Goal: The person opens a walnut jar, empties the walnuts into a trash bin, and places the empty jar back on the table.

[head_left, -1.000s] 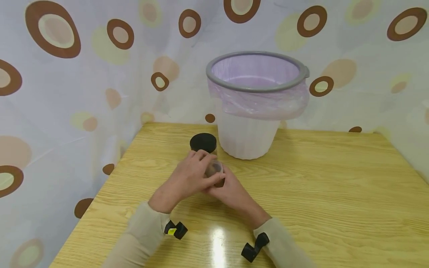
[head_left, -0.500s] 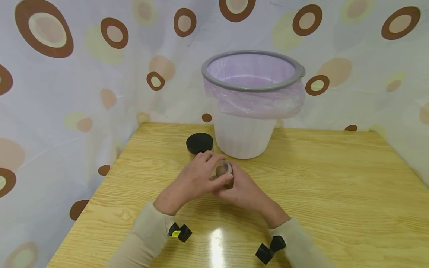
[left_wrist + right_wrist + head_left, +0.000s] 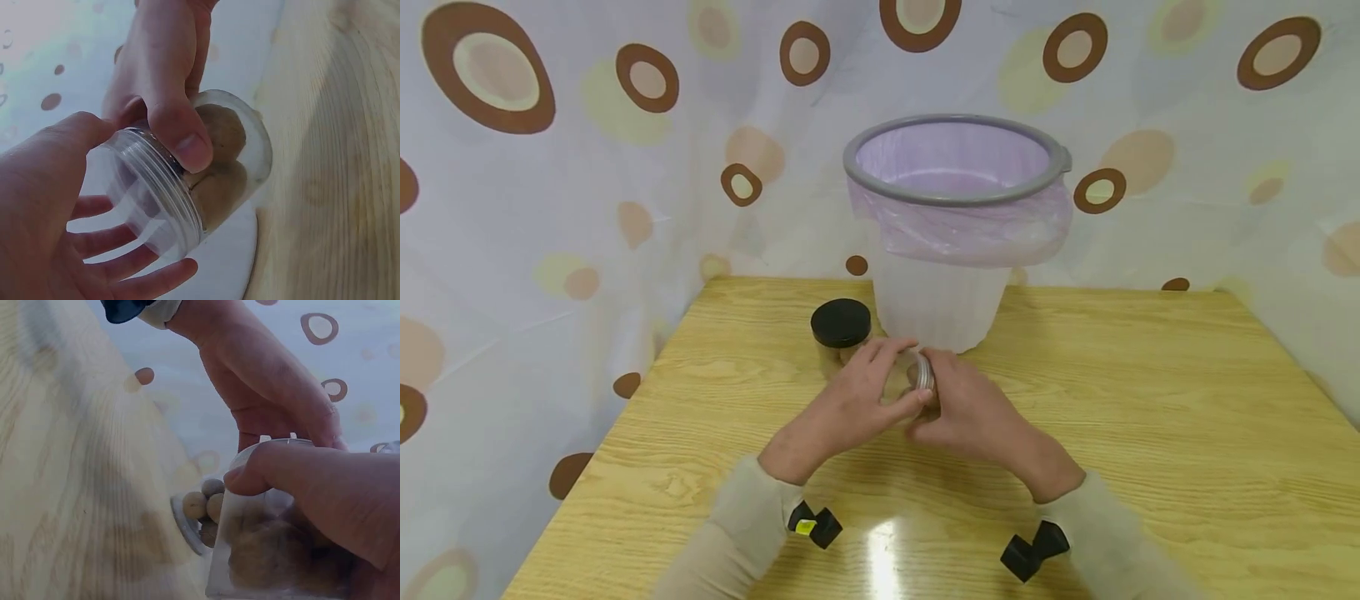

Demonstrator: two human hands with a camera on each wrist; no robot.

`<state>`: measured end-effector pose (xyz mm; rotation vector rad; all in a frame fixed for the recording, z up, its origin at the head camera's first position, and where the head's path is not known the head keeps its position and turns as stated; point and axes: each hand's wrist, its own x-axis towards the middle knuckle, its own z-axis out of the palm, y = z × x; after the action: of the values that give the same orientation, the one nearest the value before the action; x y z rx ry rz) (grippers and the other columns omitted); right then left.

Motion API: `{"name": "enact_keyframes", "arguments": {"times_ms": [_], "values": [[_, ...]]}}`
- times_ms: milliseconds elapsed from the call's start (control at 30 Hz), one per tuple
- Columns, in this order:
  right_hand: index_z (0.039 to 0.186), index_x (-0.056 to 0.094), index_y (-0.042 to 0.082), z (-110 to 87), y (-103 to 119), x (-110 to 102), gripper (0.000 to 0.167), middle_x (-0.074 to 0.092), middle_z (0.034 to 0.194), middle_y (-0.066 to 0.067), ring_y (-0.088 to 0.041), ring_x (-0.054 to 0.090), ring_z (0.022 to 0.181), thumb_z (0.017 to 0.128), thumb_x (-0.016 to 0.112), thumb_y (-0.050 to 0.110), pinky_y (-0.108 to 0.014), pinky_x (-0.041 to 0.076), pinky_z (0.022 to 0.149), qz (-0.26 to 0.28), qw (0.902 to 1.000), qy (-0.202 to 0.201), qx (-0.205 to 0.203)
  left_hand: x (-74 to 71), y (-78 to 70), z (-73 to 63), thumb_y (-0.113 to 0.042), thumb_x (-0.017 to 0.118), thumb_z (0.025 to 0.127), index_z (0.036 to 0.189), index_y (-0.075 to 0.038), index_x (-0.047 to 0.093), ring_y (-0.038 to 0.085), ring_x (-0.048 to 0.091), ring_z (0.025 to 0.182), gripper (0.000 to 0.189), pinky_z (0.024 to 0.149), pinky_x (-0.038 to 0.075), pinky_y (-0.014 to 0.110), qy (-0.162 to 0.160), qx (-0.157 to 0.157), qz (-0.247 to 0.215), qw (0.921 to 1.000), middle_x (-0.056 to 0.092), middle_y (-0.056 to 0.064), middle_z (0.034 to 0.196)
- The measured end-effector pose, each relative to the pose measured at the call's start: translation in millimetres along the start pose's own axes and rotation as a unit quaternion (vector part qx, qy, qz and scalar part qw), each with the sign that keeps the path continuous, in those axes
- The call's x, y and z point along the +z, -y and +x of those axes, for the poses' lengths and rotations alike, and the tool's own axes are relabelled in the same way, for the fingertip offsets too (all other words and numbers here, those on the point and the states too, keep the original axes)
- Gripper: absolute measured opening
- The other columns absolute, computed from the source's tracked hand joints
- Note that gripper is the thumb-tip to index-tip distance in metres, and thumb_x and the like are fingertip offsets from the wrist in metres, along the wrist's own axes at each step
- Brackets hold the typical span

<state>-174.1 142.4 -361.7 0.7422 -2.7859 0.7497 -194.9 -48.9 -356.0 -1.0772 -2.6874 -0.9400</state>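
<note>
Both hands are on a clear plastic jar (image 3: 898, 380), tilted on its side above the table. In the left wrist view its threaded open mouth (image 3: 165, 187) faces my left palm, and brown round nut-like things (image 3: 219, 194) lie inside. My right hand (image 3: 973, 408) grips the jar's body, its thumb pressed along the wall. My left hand (image 3: 853, 400) holds around the rim, with thumb on one side and spread fingers on the other. Just behind stands a second clear jar with a black lid (image 3: 841, 323); the right wrist view shows round balls (image 3: 203, 506) in it.
A white bin (image 3: 936, 304) with a grey rim and a pinkish-purple liner stands at the back of the wooden table (image 3: 1120, 433). A patterned cloth (image 3: 760, 67) with brown ovals hangs behind and along the left side.
The jar has tipped further over, so its rim shows more side-on. Both hands have shifted right with it, and the right hand has turned around its body. The view has swung slightly.
</note>
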Motion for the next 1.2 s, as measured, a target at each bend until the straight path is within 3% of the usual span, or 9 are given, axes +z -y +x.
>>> {"name": "enact_keyframes", "arguments": {"times_ms": [100, 233, 400, 600, 733, 833, 933, 1067, 1200], "values": [[0.129, 0.051, -0.003, -1.7, -1, -6, 0.076, 0.063, 0.108, -0.011, -0.023, 0.061, 0.091, 0.066, 0.079, 0.028, -0.038, 0.055, 0.081, -0.072, 0.9968, -0.018, -0.028, 3.7, -1.2, 2.3, -0.041, 0.060, 0.098, 0.149, -0.010, 0.037, 0.023, 0.048, 0.129, 0.064, 0.093, 0.054, 0.035, 0.022, -0.040, -0.074, 0.9962, 0.045, 0.010, 0.143], [0.130, 0.052, -0.007, -3.2, -2, -13, 0.078, 0.065, 0.113, -0.017, -0.032, 0.063, 0.101, 0.064, 0.079, 0.026, -0.047, 0.053, 0.093, -0.148, 0.9861, -0.039, -0.064, 10.0, -1.4, 4.3, -0.039, 0.060, 0.098, 0.151, -0.013, 0.033, 0.025, 0.050, 0.128, 0.065, 0.087, 0.056, 0.034, 0.036, -0.087, -0.162, 0.9823, 0.043, 0.010, 0.144], [0.134, 0.050, -0.007, -4.0, 1, -19, 0.079, 0.062, 0.122, -0.020, -0.038, 0.060, 0.113, 0.065, 0.077, 0.023, -0.051, 0.048, 0.100, -0.211, 0.9726, -0.051, -0.083, 18.3, -1.9, 6.5, -0.033, 0.061, 0.096, 0.149, -0.017, 0.038, 0.028, 0.054, 0.127, 0.060, 0.097, 0.052, 0.044, 0.000, -0.108, -0.234, 0.9662, 0.048, 0.011, 0.142], [0.140, 0.045, -0.006, -3.0, 1, -24, 0.093, 0.057, 0.129, -0.021, -0.037, 0.055, 0.119, 0.065, 0.084, 0.033, -0.053, 0.044, 0.106, -0.283, 0.9523, -0.079, -0.084, 25.3, -8.4, 12.5, -0.035, 0.064, 0.094, 0.147, -0.018, 0.041, 0.029, 0.053, 0.129, 0.061, 0.087, 0.058, 0.040, -0.052, -0.154, -0.312, 0.9360, 0.048, 0.010, 0.142], [0.141, 0.044, -0.004, -4.0, -4, -24, 0.103, 0.057, 0.129, -0.020, -0.036, 0.055, 0.120, 0.060, 0.090, 0.040, -0.052, 0.044, 0.107, -0.304, 0.9438, -0.091, -0.094, 28.8, -13.4, 15.4, -0.034, 0.065, 0.093, 0.147, -0.017, 0.041, 0.030, 0.052, 0.129, 0.062, 0.081, 0.060, 0.037, -0.056, -0.180, -0.354, 0.9161, 0.047, 0.011, 0.143], [0.140, 0.044, -0.001, -6.5, -9, -24, 0.108, 0.058, 0.126, -0.018, -0.035, 0.057, 0.116, 0.056, 0.094, 0.044, -0.051, 0.046, 0.104, -0.310, 0.9404, -0.095, -0.104, 30.6, -15.3, 17.2, -0.035, 0.065, 0.093, 0.145, -0.016, 0.043, 0.032, 0.052, 0.128, 0.060, 0.079, 0.060, 0.037, -0.049, -0.190, -0.367, 0.9093, 0.047, 0.013, 0.142], [0.137, 0.046, -0.001, -9.0, -13, -25, 0.108, 0.060, 0.121, -0.017, -0.035, 0.058, 0.111, 0.053, 0.096, 0.047, -0.048, 0.048, 0.099, -0.306, 0.9413, -0.093, -0.109, 31.8, -15.7, 19.4, -0.035, 0.065, 0.094, 0.145, -0.017, 0.043, 0.033, 0.052, 0.127, 0.058, 0.077, 0.060, 0.039, -0.039, -0.183, -0.366, 0.9118, 0.047, 0.014, 0.141], [0.132, 0.049, -0.003, -9.3, -15, -26, 0.101, 0.061, 0.118, -0.017, -0.035, 0.060, 0.109, 0.054, 0.095, 0.043, -0.046, 0.050, 0.095, -0.292, 0.9455, -0.095, -0.107, 32.7, -15.8, 20.6, -0.037, 0.062, 0.095, 0.148, -0.023, 0.040, 0.030, 0.049, 0.128, 0.060, 0.080, 0.059, 0.038, -0.025, -0.142, -0.306, 0.9410, 0.043, 0.011, 0.144], [0.129, 0.051, -0.006, -8.3, -16, -27, 0.094, 0.063, 0.115, -0.019, -0.036, 0.062, 0.106, 0.055, 0.091, 0.037, -0.046, 0.052, 0.093, -0.285, 0.9480, -0.101, -0.100, 34.1, -15.9, 19.8, -0.033, 0.064, 0.095, 0.151, -0.024, 0.035, 0.024, 0.042, 0.132, 0.064, 0.089, 0.056, 0.034, -0.025, -0.092, -0.269, 0.9584, 0.035, 0.008, 0.147]]}}
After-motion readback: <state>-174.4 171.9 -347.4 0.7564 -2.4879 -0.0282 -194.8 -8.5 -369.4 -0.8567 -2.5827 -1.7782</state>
